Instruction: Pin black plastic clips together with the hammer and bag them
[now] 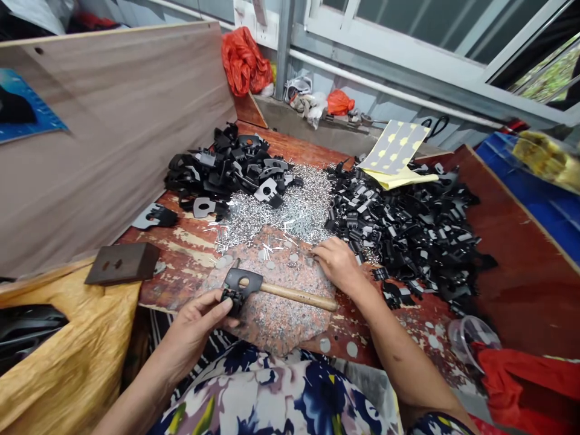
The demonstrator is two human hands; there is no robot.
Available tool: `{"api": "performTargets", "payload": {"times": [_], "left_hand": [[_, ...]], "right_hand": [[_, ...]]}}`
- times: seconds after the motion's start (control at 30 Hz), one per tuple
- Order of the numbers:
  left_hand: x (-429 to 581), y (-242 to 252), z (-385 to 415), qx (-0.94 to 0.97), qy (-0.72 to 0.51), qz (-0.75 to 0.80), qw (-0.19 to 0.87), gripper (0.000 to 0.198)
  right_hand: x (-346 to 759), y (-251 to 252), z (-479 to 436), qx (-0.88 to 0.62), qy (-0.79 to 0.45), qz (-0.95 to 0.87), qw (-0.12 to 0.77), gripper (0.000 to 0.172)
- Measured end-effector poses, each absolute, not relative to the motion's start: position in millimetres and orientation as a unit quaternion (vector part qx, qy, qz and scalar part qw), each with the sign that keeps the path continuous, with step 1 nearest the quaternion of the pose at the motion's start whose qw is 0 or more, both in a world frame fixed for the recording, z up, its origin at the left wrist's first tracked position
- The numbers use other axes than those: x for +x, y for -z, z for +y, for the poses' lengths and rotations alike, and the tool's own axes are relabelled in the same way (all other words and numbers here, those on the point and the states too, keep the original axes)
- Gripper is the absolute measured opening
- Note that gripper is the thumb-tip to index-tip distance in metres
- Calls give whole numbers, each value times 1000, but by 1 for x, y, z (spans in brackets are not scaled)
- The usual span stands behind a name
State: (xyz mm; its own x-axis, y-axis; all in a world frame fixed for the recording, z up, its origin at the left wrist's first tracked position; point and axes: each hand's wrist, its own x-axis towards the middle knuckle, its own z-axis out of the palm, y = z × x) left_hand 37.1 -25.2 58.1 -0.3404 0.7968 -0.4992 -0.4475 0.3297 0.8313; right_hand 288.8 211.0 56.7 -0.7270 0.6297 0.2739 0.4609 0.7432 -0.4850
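My left hand (197, 317) pinches a black plastic part (242, 281) with a round hole, between thumb and fingers above a speckled stone slab (281, 326). Behind that part lies a hammer, its wooden handle (299, 296) pointing right across the slab and its head mostly hidden. My right hand (338, 260) is at the near right edge of a heap of small metal pins (290, 208). Its fingertips are pressed together, and whatever is between them is too small to make out. A few loose pins (268, 249) lie on the slab's far side.
Black plastic parts form a left pile (222, 166) and a larger right pile (408, 229), with a sticker sheet (394, 148) on the latter. A brown block (122, 263) sits at the left edge. Wooden boards (136, 109) wall the bench. A clear tub (471, 338) stands right.
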Motion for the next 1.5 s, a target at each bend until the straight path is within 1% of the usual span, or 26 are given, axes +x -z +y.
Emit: {"api": "performTargets", "payload": {"times": [0.07,0.13,0.2,0.27,0.3,0.37,0.47,0.53,0.67,0.73,0.8,0.9,0.97,1.03,1.1,1.17,1.23,1.3,1.37,1.5], "left_hand": [[38,-59,-25,173,-552,603,550,34],[40,-62,-24,240,-534,622,519,29],[44,-66,-20,339,-511,657,439,21],[49,-71,-13,443,-477,679,339,14],[52,-74,-8,489,-457,679,300,12],[57,-77,0,562,-420,665,256,10],[61,-79,9,606,-399,651,224,17],[62,-78,10,606,-407,648,217,19],[62,-79,8,586,-421,659,212,18],[61,-80,7,580,-416,669,206,18],[61,-80,8,581,-414,669,209,20],[60,-77,8,568,-435,655,241,25],[59,-74,8,541,-458,650,275,28],[56,-70,8,504,-485,648,304,29],[52,-68,6,466,-512,646,322,29],[48,-69,5,425,-535,646,341,30],[45,-71,3,375,-553,638,382,31],[44,-73,1,316,-568,620,440,28],[44,-75,0,268,-583,590,490,24],[41,-78,-3,211,-619,537,533,20]], "right_hand": [[284,-55,210,-279,-183,-918,216,18],[278,-56,203,-273,-172,-913,251,19],[270,-61,188,-269,-195,-890,311,19],[258,-70,167,-258,-243,-867,350,16],[252,-75,155,-251,-268,-861,351,15],[240,-83,132,-233,-301,-865,328,16],[230,-85,107,-216,-328,-875,283,24],[230,-81,98,-213,-303,-885,281,30],[234,-70,92,-164,-176,-912,331,41],[233,-69,92,-150,-150,-914,346,44],[229,-70,91,-166,-170,-904,357,41],[224,-71,90,-197,-231,-880,365,34],[223,-69,89,-172,-231,-884,368,36],[224,-66,95,-121,-220,-895,368,43],[223,-64,111,-114,-217,-901,357,45],[219,-64,137,-164,-174,-920,312,42],[210,-63,167,-211,-98,-943,240,37],[197,-62,193,-208,-52,-960,181,29],[184,-59,209,-179,-48,-971,152,22],[169,-54,222,-144,-47,-979,133,20]]}}
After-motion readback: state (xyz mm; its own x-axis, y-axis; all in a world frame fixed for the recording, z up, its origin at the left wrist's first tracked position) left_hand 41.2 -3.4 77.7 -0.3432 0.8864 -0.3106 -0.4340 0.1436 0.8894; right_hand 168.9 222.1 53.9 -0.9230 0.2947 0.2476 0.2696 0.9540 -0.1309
